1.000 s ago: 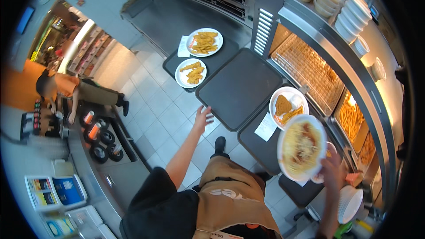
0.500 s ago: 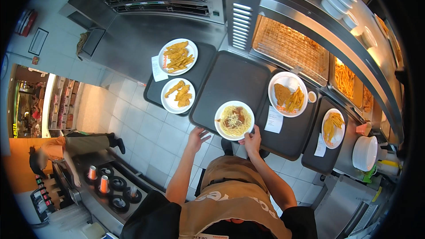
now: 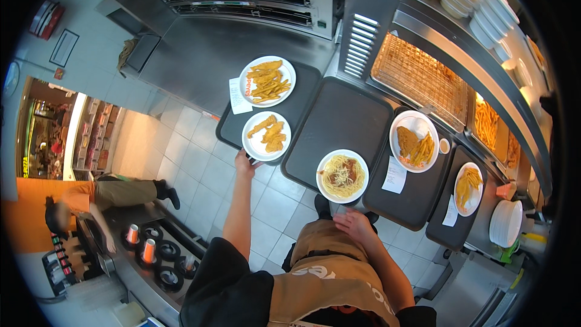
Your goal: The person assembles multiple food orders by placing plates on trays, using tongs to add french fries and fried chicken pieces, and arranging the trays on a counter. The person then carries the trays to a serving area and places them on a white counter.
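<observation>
My left hand (image 3: 246,163) is at the near rim of a white plate of chicken strips (image 3: 267,136), thumb and fingers around its edge. The plate lies at the near end of the left tray (image 3: 302,94). Behind it is a white plate of chicken strips and fries (image 3: 267,82), with a paper receipt (image 3: 239,95) at its left. My right hand (image 3: 355,226) is held in front of my apron, fingers apart and holding nothing. Beyond it, a white plate of spaghetti (image 3: 342,175) with red sauce and shredded topping sits near the front of the middle tray (image 3: 339,109).
Farther right, two dark trays carry a plate of fried chicken, rice and fries (image 3: 414,141), a dip cup (image 3: 444,146) and another chicken plate (image 3: 468,189). Stacked plates (image 3: 505,223) stand at far right, below the heated fry bin (image 3: 486,122). A co-worker (image 3: 124,197) is at left.
My hands have left the spaghetti plate, which rests on the middle tray. The left hand has reached forward-left to the chicken strips plate; the right has drawn back toward my apron. The view has shifted.
</observation>
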Demonstrator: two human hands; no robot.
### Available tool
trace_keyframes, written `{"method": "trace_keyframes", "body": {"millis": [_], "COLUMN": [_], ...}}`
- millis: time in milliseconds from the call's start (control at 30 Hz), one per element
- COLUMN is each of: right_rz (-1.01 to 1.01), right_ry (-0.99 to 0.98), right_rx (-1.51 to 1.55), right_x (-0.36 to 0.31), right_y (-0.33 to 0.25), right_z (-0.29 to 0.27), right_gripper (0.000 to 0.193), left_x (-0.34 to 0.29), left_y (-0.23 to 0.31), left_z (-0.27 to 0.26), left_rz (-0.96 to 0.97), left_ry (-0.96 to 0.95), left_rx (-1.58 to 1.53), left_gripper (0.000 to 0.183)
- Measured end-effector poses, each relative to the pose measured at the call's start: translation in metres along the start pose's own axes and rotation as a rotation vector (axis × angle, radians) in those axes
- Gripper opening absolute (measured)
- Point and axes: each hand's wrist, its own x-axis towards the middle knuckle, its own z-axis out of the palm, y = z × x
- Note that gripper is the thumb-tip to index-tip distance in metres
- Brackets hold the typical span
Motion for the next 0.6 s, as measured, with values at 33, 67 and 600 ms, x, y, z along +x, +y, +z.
{"method": "trace_keyframes", "body": {"millis": [33, 67, 600], "right_rz": [-0.020, -0.049, -0.220], "right_ry": [-0.055, -0.085, -0.047], "right_rx": [0.089, 0.120, -0.246], "right_x": [0.007, 0.013, 0.009], "right_y": [0.002, 0.003, -0.007], "right_z": [0.002, 0.003, 0.015], "right_gripper": [0.034, 0.034, 0.033], "left_x": [0.003, 0.007, 0.020], "left_y": [-0.002, -0.004, -0.026], "left_z": [-0.004, -0.006, -0.025], "left_rz": [0.008, 0.011, -0.053], "left_ry": [-0.009, -0.023, -0.047], "left_rx": [-0.015, -0.026, -0.330], "left_gripper": [0.040, 0.040, 0.052]}}
